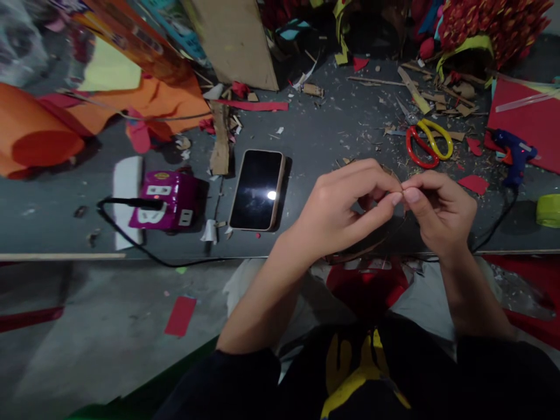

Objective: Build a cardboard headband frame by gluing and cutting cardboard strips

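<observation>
Above the near edge of the table, my left hand (345, 204) and my right hand (441, 210) meet fingertip to fingertip. Both pinch a thin brown strand (401, 189), perhaps a twig or wire; most of it is hidden behind my fingers. More of this thin brown material shows faintly beneath the hands. Just beyond my right hand lie scissors (431, 143) with one red and one yellow handle loop. A blue glue gun (514, 154) rests to the right, its cord running to the table's edge. Left of my left hand is a phone (258, 189) with a dark screen.
A purple power socket block (164, 201) with a black plug and cable sits at left. Orange sheets (153, 105), a cardboard piece (238, 44) and red paper (525, 122) lie around. Scraps litter the dark table (324, 128). Green tape (549, 210) stands at far right.
</observation>
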The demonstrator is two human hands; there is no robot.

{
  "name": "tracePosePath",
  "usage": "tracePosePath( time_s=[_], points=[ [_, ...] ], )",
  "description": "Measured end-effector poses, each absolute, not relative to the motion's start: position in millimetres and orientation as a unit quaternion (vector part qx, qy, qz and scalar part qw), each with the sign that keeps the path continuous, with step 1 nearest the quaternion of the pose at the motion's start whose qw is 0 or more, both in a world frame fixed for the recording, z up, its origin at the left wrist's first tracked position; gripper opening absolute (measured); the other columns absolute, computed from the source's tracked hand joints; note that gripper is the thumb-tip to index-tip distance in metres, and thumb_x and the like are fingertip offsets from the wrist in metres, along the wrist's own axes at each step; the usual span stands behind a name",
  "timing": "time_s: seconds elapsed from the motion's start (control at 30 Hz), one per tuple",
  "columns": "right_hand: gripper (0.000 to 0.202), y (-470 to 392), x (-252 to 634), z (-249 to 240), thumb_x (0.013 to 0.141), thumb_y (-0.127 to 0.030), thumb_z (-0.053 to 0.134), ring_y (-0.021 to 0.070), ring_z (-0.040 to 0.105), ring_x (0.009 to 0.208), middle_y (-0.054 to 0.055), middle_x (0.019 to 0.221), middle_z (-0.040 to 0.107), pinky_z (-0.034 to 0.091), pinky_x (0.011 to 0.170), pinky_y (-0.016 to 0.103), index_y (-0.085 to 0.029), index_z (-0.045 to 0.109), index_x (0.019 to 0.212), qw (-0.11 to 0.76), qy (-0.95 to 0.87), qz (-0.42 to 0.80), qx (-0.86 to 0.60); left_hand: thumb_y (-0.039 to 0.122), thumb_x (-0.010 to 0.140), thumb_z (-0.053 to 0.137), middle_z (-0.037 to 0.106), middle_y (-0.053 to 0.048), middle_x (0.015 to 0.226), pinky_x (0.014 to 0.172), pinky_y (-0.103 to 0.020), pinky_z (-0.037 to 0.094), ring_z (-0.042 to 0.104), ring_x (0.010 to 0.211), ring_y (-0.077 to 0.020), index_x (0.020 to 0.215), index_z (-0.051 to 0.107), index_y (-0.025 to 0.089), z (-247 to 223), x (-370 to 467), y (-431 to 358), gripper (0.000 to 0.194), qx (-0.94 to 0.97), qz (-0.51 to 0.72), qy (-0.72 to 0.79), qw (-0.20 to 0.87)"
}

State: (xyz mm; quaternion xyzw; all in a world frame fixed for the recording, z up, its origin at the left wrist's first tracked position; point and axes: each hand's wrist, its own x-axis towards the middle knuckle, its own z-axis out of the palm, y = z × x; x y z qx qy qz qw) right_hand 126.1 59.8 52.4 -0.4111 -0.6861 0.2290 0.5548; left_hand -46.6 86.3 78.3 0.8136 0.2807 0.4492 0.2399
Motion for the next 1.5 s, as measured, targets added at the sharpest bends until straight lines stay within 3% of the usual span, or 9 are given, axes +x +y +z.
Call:
tracePosePath(
  time_s=[0.5,0.77,1.1,1.5],
  points=[
    [0.011,62.3,128.1,59.4,0.088,-0.022,0.065,0.0126,0.064,0.062,-0.003,0.074,0.073,0.054,0.059,0.028,-0.028,0.073,0.093,0.524,-0.743,0.107,-0.403,0.028,0.093,0.057,0.065,-0.001,0.072,0.061,-0.023,0.049,0.060,0.066,-0.0113,0.084,0.067,0.020,82.5,-50.0,84.7,0.016,0.829,0.401,0.325,0.213],
    [0.009,61.5,127.0,55.7,0.088,-0.019,0.064,0.0103,0.062,0.063,-0.004,0.075,0.071,0.051,0.058,0.025,-0.025,0.070,0.091,0.554,-0.714,0.161,-0.396,0.026,0.094,0.056,0.061,0.000,0.069,0.061,-0.023,0.047,0.057,0.065,-0.0106,0.083,0.066,0.018,84.2,-48.8,82.6,0.017,0.813,0.413,0.316,0.261],
    [0.006,59.2,125.5,56.4,0.091,-0.023,0.061,0.0101,0.060,0.063,-0.004,0.074,0.067,0.050,0.057,0.025,-0.024,0.067,0.088,0.556,-0.694,0.212,-0.406,0.025,0.093,0.056,0.066,-0.002,0.074,0.058,-0.023,0.044,0.057,0.066,-0.0100,0.082,0.066,0.018,82.2,-46.2,83.2,0.016,0.788,0.404,0.315,0.341],
    [0.012,56.7,120.7,59.2,0.092,-0.025,0.058,0.0103,0.058,0.061,-0.004,0.070,0.065,0.049,0.058,0.026,-0.023,0.064,0.081,0.539,-0.695,0.188,-0.437,0.031,0.090,0.065,0.068,0.000,0.071,0.050,-0.020,0.044,0.057,0.058,-0.0078,0.084,0.070,0.019,80.7,-44.0,81.3,0.015,0.766,0.456,0.345,0.294]
  ],
)
